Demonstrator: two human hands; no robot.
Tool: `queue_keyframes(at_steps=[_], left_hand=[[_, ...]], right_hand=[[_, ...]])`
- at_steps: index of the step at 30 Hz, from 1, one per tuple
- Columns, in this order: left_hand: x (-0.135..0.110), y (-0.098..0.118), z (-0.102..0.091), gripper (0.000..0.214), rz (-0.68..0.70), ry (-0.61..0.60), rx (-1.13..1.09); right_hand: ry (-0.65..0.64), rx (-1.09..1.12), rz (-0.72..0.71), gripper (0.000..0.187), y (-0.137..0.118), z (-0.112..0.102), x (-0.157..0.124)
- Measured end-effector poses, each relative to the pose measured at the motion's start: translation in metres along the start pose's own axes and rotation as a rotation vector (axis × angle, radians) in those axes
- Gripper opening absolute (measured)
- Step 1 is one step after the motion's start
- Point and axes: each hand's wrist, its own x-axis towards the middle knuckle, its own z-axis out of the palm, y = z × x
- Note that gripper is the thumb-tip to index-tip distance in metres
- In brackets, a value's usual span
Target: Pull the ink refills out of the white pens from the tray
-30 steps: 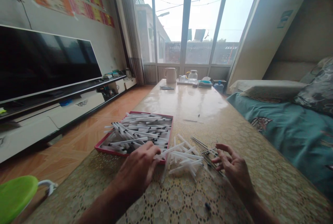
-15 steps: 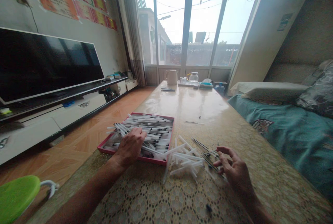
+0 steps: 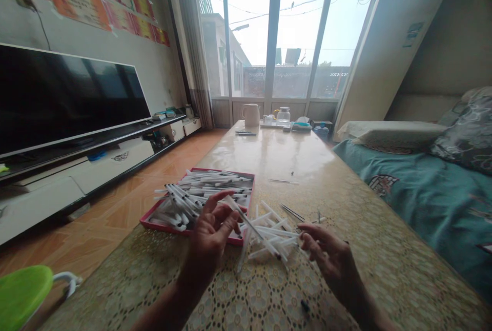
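Note:
My left hand is closed in a pinch on a white pen barrel. The barrel slants down to the right above the pile, its dark end lowest. Under and behind this hand lies a red-rimmed tray full of white pen barrels with black ends. Beside the tray, loose translucent white tubes are heaped on the table. My right hand hovers at the right of the heap, its fingers curled together; anything between the fingertips is too small to make out. Thin dark pen refills lie just beyond it.
The patterned table stretches toward the window, with a small dark piece near its front. A jug, a glass pot and a tissue pack stand at the far end. A green stool is at left, a bed at right.
My left hand has come up from the tray and moved right with a pen barrel in it. My right hand has shifted slightly left, toward the tube heap.

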Motion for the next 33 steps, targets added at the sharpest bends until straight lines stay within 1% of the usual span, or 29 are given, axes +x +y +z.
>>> queue_keyframes(at_steps=[2,4,6,8,10,13,16,17,18,19,21,22,23,24,25,27,28,30,33], left_hand=[[-0.008,-0.017,0.012,0.033,-0.138,-0.054,-0.152],[-0.014,-0.032,0.017,0.030,-0.203,-0.096,-0.212],[-0.017,-0.041,0.017,0.027,-0.213,-0.134,-0.218],[-0.019,-0.044,0.014,0.026,-0.205,-0.173,-0.212],[-0.020,-0.045,0.010,0.024,-0.195,-0.221,-0.210],[-0.023,-0.048,0.007,0.020,-0.198,-0.308,-0.181],[-0.025,-0.056,0.003,0.016,-0.181,-0.342,-0.037],[-0.026,-0.058,0.001,0.014,-0.152,-0.340,0.046],[-0.025,-0.060,0.000,0.012,-0.107,-0.339,0.141],[-0.025,-0.061,-0.002,0.011,-0.050,-0.341,0.243],[-0.025,-0.061,-0.004,0.011,0.072,-0.355,0.438],[-0.024,-0.060,-0.004,0.011,0.125,-0.363,0.521],[-0.024,-0.060,-0.004,0.011,0.169,-0.373,0.591],[-0.025,-0.060,-0.004,0.010,0.205,-0.385,0.648],[-0.025,-0.061,-0.003,0.009,0.232,-0.402,0.693],[-0.027,-0.062,-0.001,0.008,0.270,-0.431,0.748],[-0.028,-0.063,0.000,0.009,0.284,-0.440,0.764],[-0.029,-0.064,0.003,0.011,0.313,-0.440,0.787],[-0.030,-0.062,0.005,0.008,0.384,-0.463,0.823]], right_hand=[[-0.150,-0.042,-0.071,0.023,-0.006,0.000,-0.001],[-0.299,-0.056,-0.097,0.026,-0.010,-0.001,-0.002],[-0.402,-0.024,-0.057,0.035,-0.011,-0.003,-0.002],[-0.463,0.053,0.033,0.043,-0.010,-0.004,-0.003],[-0.497,0.165,0.155,0.050,-0.009,-0.006,-0.002],[-0.480,0.290,0.291,0.060,-0.007,-0.011,0.000],[-0.467,0.324,0.312,0.063,-0.004,-0.016,0.004],[-0.458,0.323,0.309,0.063,-0.003,-0.018,0.005],[-0.414,0.314,0.304,0.063,-0.001,-0.019,0.006],[-0.332,0.294,0.293,0.062,0.000,-0.020,0.007],[-0.094,0.197,0.224,0.056,0.001,-0.020,0.008],[0.011,0.116,0.152,0.050,0.000,-0.019,0.008],[0.065,0.015,0.057,0.042,-0.002,-0.017,0.008],[0.054,-0.098,-0.056,0.033,-0.005,-0.015,0.007],[-0.007,-0.214,-0.171,0.025,-0.009,-0.011,0.006],[-0.204,-0.427,-0.353,0.017,-0.016,-0.002,0.002],[-0.289,-0.511,-0.390,0.017,-0.018,0.003,0.000],[-0.409,-0.627,-0.386,0.013,-0.019,0.011,-0.005],[-0.464,-0.689,-0.308,0.015,-0.013,0.017,-0.009]])
